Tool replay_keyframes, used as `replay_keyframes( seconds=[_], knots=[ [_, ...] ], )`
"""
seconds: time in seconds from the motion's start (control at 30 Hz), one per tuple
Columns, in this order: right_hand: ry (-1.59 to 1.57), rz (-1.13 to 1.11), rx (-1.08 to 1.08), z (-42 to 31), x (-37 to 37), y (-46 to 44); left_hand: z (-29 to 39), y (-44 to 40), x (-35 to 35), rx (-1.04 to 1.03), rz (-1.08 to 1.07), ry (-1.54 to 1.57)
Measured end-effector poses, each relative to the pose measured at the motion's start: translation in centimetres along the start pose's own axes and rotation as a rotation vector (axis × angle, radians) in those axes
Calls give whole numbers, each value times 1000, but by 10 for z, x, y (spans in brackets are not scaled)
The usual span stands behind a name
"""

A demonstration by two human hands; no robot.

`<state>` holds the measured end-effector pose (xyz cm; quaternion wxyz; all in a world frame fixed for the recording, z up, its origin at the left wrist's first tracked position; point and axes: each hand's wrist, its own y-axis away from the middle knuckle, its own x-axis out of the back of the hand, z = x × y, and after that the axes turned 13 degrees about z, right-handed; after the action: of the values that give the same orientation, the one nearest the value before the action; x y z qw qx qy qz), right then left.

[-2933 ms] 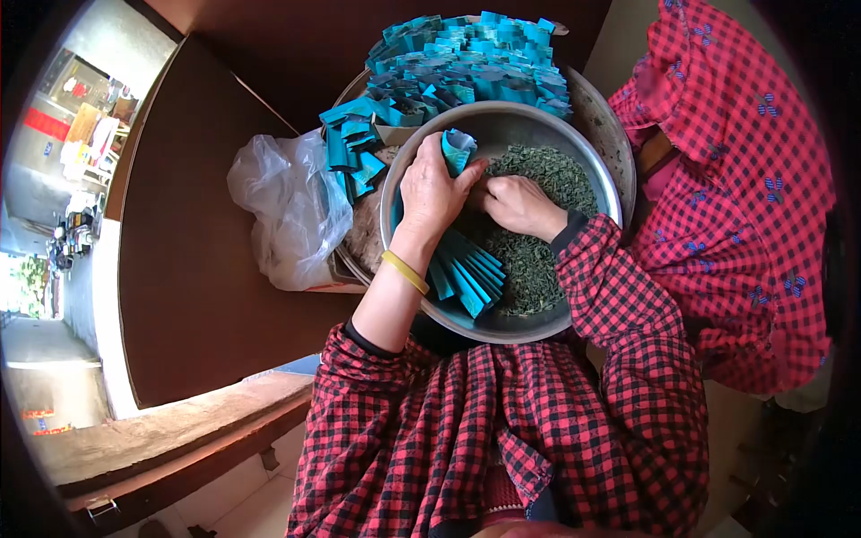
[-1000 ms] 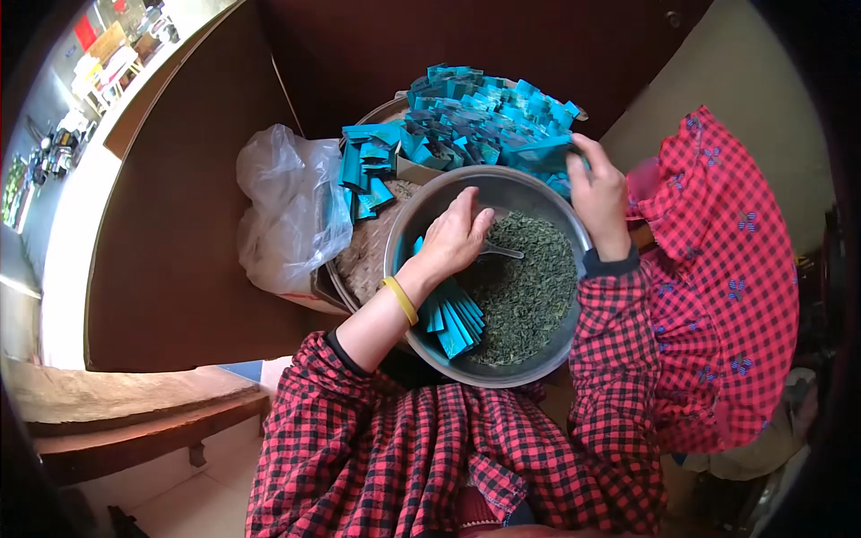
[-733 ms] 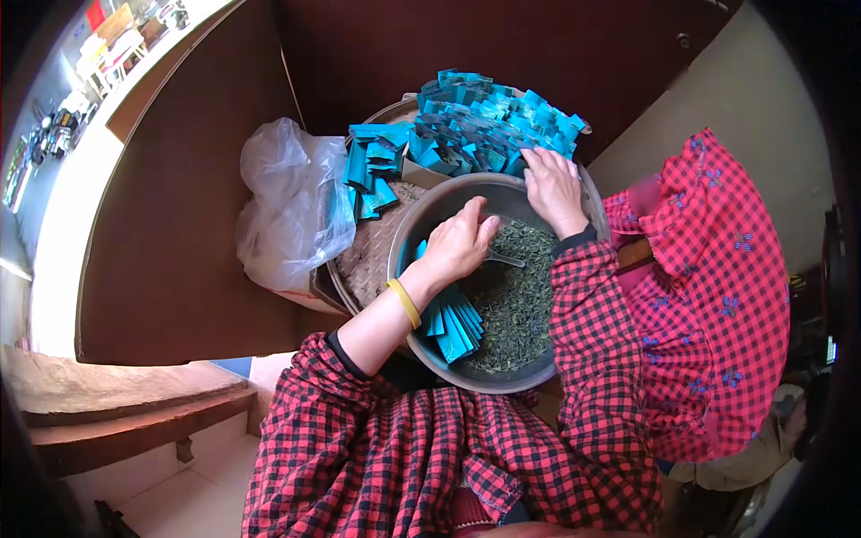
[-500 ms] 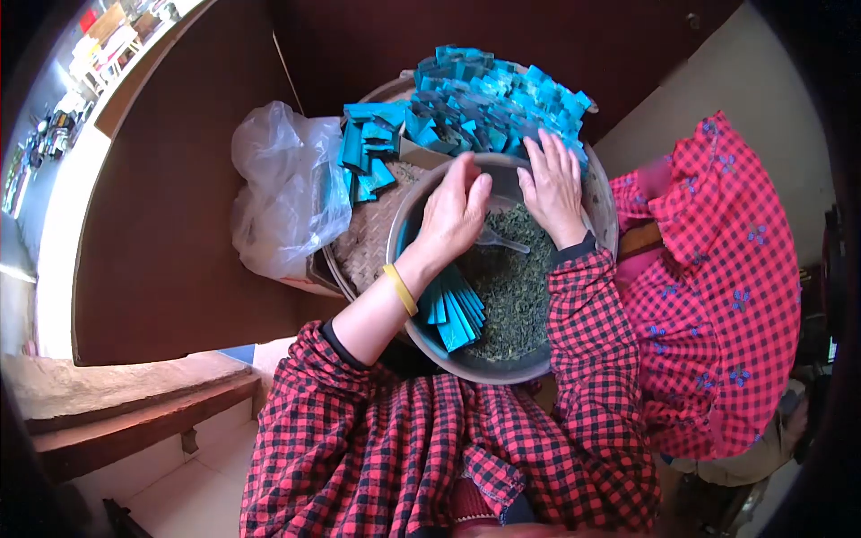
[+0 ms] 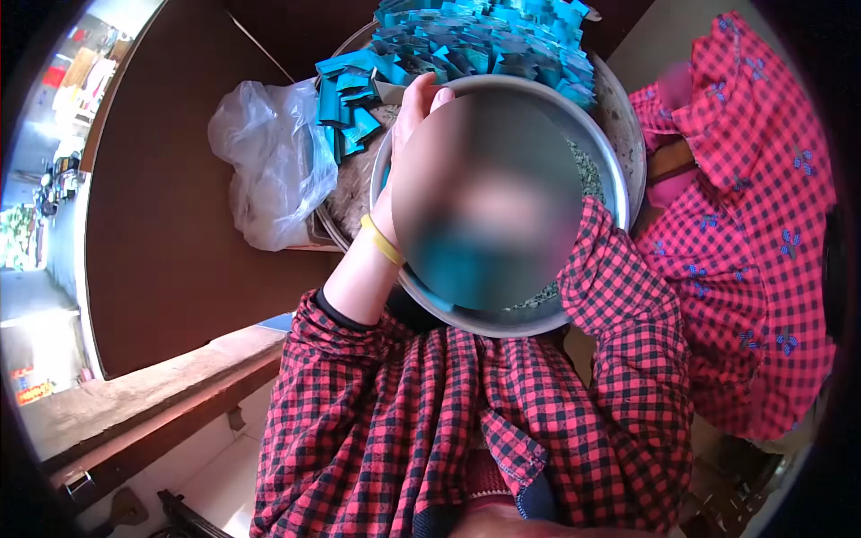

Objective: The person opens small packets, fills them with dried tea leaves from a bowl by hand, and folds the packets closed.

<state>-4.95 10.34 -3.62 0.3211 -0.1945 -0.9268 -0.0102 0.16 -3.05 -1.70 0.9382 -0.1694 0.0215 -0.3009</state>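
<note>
A metal bowl [image 5: 610, 161] stands in front of my body, with a large round blur over its middle. Dry green leaves [image 5: 587, 170] show at its right side and along its lower edge. My left hand [image 5: 414, 112] is at the bowl's left rim, fingertips upward; most of it is blurred, so what it holds cannot be made out. My right hand is inside the blur over the bowl, a smeared pale patch, its fingers hidden. A blurred teal patch lies low in the bowl. Behind the bowl many teal packets [image 5: 484, 40] are heaped.
A few loose teal packets [image 5: 348, 103] lie left of the heap on a round woven tray [image 5: 345, 193]. Beside them is a clear plastic bag [image 5: 269, 170]. Another person's checked sleeve [image 5: 744, 224] is at the right. A brown panel [image 5: 170, 197] and wooden ledge [image 5: 161, 386] border the left.
My right hand has moved down from the packet heap into the bowl. My left hand has shifted toward the left rim. The view has shifted, and a blur now covers the bowl's middle.
</note>
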Motion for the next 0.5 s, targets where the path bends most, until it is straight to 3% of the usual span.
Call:
replay_keyframes(
  seconds=[0.1,0.23,0.37,0.47,0.5],
  knots=[
    [-62,-64,66,11,2,-5,2,0,3,8,-30,-22],
    [136,-147,-18,9,23,-7,6,-2,4,-12,-113,-77],
    [45,110,-96,26,41,-11,16,5,7,-28,-164,-122],
    [-149,259,-225,42,64,-17,10,10,2,-498,-247,-230],
    [-147,280,-229,42,71,-19,15,12,0,-509,-263,-221]
  ],
)
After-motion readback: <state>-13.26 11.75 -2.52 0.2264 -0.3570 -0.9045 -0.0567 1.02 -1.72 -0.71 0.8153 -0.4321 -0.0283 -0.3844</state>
